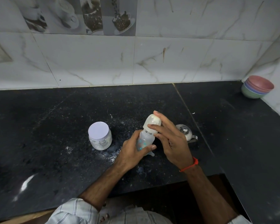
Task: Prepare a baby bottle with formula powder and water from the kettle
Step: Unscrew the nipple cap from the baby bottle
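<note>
A clear baby bottle [146,138] with blue print is held a little tilted above the black counter. My left hand [132,152] wraps around its lower body. My right hand [171,139] has its fingers on the translucent cap [152,122] on top of the bottle. To the left stands a clear formula jar [100,136] with white powder inside and its white lid on. A steel kettle [185,132] with a lid knob sits on the counter right behind my right hand, partly hidden by it.
White powder is spilled on the black granite counter [55,120] around the jar and in front of the bottle. Stacked coloured bowls [256,88] stand in the back right corner. A tiled wall closes the back and right side.
</note>
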Action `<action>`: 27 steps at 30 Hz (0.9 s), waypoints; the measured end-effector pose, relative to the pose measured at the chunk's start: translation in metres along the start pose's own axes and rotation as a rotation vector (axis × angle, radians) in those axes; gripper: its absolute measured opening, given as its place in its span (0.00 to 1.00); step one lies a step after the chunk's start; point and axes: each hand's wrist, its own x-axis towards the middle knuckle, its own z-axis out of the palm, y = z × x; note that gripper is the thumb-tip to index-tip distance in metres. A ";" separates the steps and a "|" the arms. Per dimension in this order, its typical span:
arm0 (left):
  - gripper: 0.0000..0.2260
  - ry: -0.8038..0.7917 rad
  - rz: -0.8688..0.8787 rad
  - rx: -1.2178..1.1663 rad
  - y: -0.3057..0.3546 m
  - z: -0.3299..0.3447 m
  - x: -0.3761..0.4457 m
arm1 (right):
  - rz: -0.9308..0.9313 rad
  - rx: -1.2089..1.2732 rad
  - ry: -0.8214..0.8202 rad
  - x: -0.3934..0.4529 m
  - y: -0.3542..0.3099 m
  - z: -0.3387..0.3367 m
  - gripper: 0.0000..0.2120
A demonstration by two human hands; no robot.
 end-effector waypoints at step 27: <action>0.24 0.025 -0.020 0.059 -0.009 -0.004 -0.009 | 0.156 0.071 -0.045 -0.014 0.014 0.010 0.19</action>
